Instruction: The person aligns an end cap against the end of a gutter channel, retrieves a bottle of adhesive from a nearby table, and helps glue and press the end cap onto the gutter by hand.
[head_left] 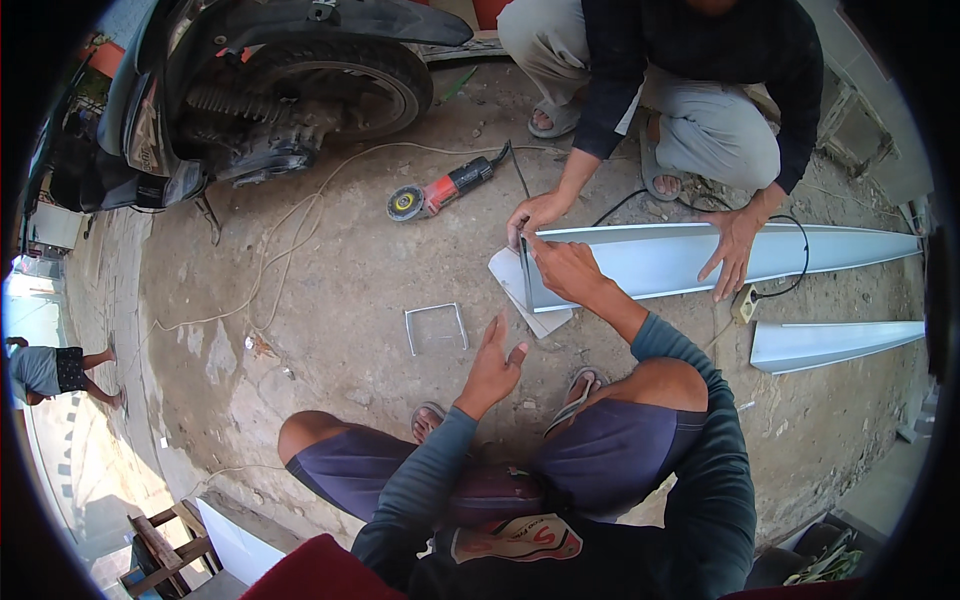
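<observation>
Outdoors, rough concrete ground (330,290); parked scooter (250,90)

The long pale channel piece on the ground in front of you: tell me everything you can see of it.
The long channel looks like pale grey-white sheet metal, folded along its length with a raised upper lip. It lies flat on the bare concrete ground, running from mid-frame out to the right, where it narrows to a point. Your right hand rests at its left end. The co-worker's two hands press on it, one at the left end and one mid-length. A black cable crosses over it. A small white sheet lies under its left end.
</observation>
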